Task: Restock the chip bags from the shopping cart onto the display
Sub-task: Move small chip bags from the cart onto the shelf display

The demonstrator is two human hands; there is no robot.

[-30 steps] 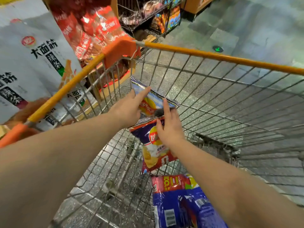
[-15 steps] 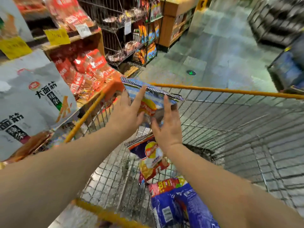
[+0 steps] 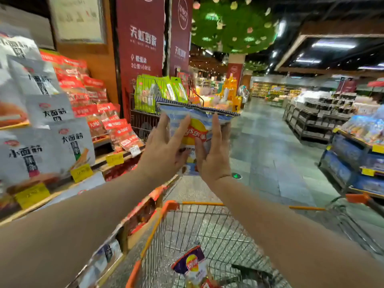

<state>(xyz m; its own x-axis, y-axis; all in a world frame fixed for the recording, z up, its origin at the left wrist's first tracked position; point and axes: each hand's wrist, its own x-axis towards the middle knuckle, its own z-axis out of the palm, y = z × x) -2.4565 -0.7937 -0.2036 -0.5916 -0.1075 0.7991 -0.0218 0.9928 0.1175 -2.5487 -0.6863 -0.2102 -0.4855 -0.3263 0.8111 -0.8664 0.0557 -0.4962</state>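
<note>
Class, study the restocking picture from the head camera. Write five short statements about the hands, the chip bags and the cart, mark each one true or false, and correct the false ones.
1. Both hands hold the blue chip bag. True: the left hand and right hand have it between them.
2. The held bag rests inside the shopping cart. False: it is raised above the cart.
3. A purple chip bag lies in the cart. True.
4. The shelf on the left holds only green packs. False: grey-white packs and red packs fill it.
5. The cart's rim is orange. True.
</note>
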